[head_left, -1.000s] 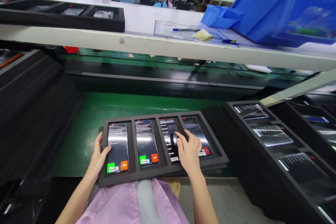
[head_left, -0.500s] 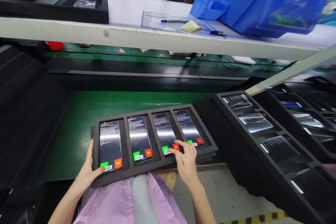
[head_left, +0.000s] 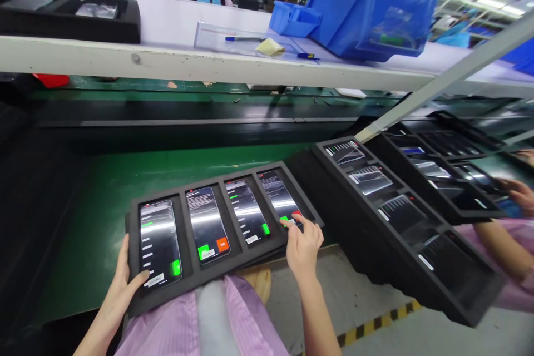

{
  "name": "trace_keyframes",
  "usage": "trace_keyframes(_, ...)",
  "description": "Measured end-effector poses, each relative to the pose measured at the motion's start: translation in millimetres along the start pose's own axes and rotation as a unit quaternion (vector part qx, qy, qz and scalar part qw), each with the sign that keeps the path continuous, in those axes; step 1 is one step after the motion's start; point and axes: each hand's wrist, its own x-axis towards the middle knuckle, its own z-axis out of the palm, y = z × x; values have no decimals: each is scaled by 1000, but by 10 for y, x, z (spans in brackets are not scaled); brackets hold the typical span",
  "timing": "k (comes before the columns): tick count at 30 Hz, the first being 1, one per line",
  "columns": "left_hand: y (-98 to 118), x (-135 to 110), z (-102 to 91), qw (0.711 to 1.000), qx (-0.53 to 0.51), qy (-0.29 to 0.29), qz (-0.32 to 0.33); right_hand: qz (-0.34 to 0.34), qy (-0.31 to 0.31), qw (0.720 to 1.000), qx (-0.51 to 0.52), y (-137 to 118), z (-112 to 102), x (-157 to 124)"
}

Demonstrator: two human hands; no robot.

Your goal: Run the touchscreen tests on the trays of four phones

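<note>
Four phones in one tray, their screens at mixed stages

The black tray (head_left: 179, 289) sits just above the wearer's lap, tilted, with each phone lying in its own pocket. Taking the tray's middle as the centre of the clock, the first phone (head_left: 161, 245) is at 8 o'clock and the fourth phone (head_left: 277, 194) at 2, with the second phone (head_left: 207, 228) and third phone (head_left: 248, 211) between them.

The left hand (head_left: 119, 289), at 8 o'clock, grips the tray's near corner: the thumb reaches over the first phone's lower edge, the fingers lie along the outside, and their tips are hidden. The right hand (head_left: 304, 245), at 3 o'clock, holds nothing that shows; its index finger stretches to the green square on the fourth phone, the others loosely bent. Whether it touches the glass cannot be told.

The tapping looks partway through. The first and third phones show a list with one green block; the second and fourth show text with green and red squares, so these two probably have a choice left. Further out at 3 o'clock, a tray stack (head_left: 488, 289) holds phones with lit bars on their screens.
</note>
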Motion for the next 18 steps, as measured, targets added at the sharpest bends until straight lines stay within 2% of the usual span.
trace_keyframes(6,43,3,17,999,13,16,-25,31,17,999,-21,103,68,-22)
trace_keyframes(11,35,47,26,999,32,22,-21,88,-11,996,-5,281,117,-1)
trace_keyframes(16,-2,114,19,997,58,46,-27,135,-49,989,-18,529,172,148)
trace_keyframes(18,-78,139,-8,996,84,37,6,141,-66,987,-29,567,208,213)
